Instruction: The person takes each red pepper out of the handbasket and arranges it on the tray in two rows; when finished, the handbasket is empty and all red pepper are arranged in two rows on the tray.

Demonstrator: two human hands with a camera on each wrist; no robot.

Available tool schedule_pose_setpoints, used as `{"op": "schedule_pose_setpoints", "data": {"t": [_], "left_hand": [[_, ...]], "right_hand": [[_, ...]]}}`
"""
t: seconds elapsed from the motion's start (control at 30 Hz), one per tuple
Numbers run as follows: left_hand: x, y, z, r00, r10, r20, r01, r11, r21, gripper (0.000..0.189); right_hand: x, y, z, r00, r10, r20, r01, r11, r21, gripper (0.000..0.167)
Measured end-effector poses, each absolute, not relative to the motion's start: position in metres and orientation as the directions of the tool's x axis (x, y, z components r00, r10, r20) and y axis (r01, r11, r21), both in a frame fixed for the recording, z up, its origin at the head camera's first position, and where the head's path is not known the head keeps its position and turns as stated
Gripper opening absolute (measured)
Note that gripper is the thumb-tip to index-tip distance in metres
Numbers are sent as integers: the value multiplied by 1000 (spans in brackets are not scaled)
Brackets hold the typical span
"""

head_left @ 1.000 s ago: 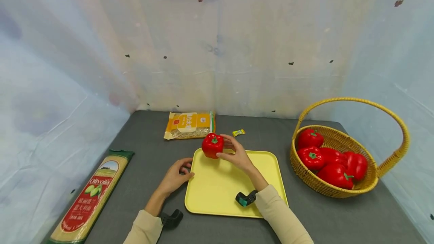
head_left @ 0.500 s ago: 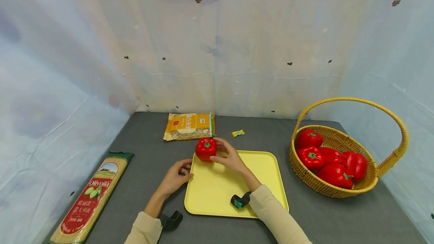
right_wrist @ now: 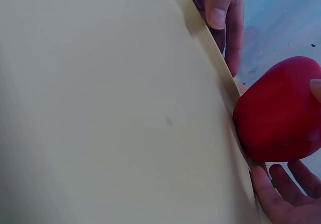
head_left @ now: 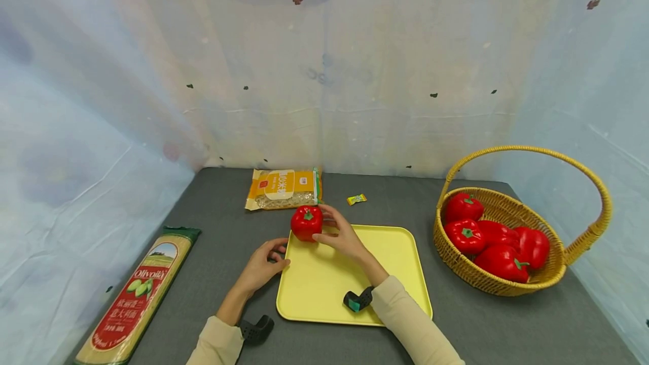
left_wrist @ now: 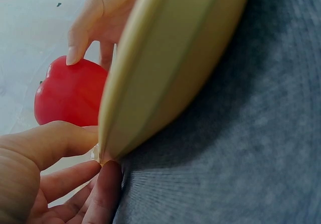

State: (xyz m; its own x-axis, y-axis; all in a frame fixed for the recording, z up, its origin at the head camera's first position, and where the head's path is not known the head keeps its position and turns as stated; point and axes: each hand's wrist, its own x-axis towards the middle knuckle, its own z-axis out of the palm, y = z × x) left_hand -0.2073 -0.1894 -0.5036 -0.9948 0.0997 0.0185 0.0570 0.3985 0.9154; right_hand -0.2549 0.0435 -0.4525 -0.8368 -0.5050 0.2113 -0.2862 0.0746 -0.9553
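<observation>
My right hand (head_left: 346,240) grips a shiny red bell pepper (head_left: 306,224) with a green stem, at the far left corner of a yellow tray (head_left: 329,292). In the right wrist view, the pepper (right_wrist: 281,111) is at the tray's rim; whether it rests on it I cannot tell. My left hand (head_left: 262,266) is at the tray's left edge. The left wrist view has its thumb and fingers pinching the tray rim (left_wrist: 145,78), the pepper (left_wrist: 70,93) beyond.
A wicker basket (head_left: 456,266) with a tall handle holds several red bell peppers on the right. Behind the tray lie an orange grain bag (head_left: 284,188) and a small yellow wrapped candy (head_left: 356,199). A long spaghetti pack (head_left: 137,297) lies at left.
My right hand has carried the bell pepper a little left and down to the tray's far left corner, with almost no motion in the last half second. The left hand stays put.
</observation>
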Motion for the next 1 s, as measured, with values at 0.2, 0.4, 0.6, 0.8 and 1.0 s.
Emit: {"op": "schedule_pose_setpoints", "data": {"t": [0.2,0.4,0.6,0.8,1.0], "left_hand": [[-207,-189,-502,-995,100,18,56,399,915,48],[-207,-190,-503,-994,105,24,63,391,918,48],[-205,-188,-498,-995,98,32,70,413,908,49],[-208,-191,-502,-994,101,30,69,418,906,48],[-208,-190,-503,-994,107,33,75,415,907,48]], "right_hand": [[-255,43,-452,-832,-513,210,-277,56,-959,72],[-251,44,-443,-840,-508,188,-261,76,-962,74],[-256,53,-444,-845,-490,216,-306,112,-945,74],[-243,68,-412,-822,-502,268,-377,127,-918,68],[-229,95,-393,-794,-492,356,-490,173,-855,66]]}}
